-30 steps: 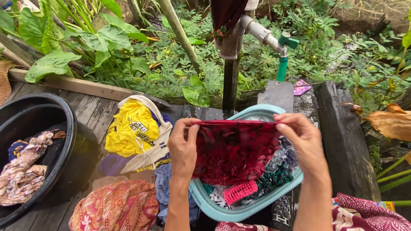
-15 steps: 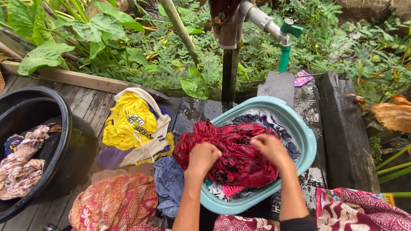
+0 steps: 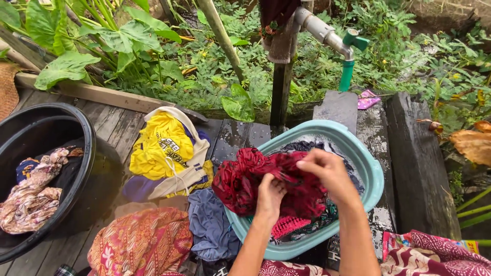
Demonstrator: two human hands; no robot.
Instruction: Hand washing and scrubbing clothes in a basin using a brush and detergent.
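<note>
Head view is looking down on a wet deck point(image 3: 110, 130) of grey planks, lying outdoors beside a bank of green plants point(image 3: 102, 46). At the far left a black tub point(image 3: 82, 133) is sitting on the planks, holding a crumpled patterned cloth point(image 3: 30, 194). Just right of it a yellow shirt point(image 3: 158, 148) is lying in a heap on the boards, with an orange print cloth point(image 3: 140, 245) below it and a blue cloth point(image 3: 209, 227) touching the basin's near-left rim. A wooden post point(image 3: 280, 92) is rising from the deck's far edge, carrying a grey pipe that is ending in a green tap point(image 3: 349, 56) above a dark wet slab point(image 3: 337, 110).

A teal basin point(image 3: 371, 168) is resting on the planks under the tap, holding dark wet laundry and a pink brush point(image 3: 289, 225). A red cloth point(image 3: 245, 179) is bunched in the basin, spilling over its left rim. The left hand point(image 3: 269, 197) is clenching a fold of this cloth near its middle, and the right hand point(image 3: 327, 174) is gripping its upper right part; both are closing on the same fabric, close together.

Right of the basin a thick dark beam point(image 3: 417, 163) is running away from the camera, with brown leaves point(image 3: 473, 143) lying beyond it. A maroon print garment point(image 3: 434, 255) is filling the lower right corner.
</note>
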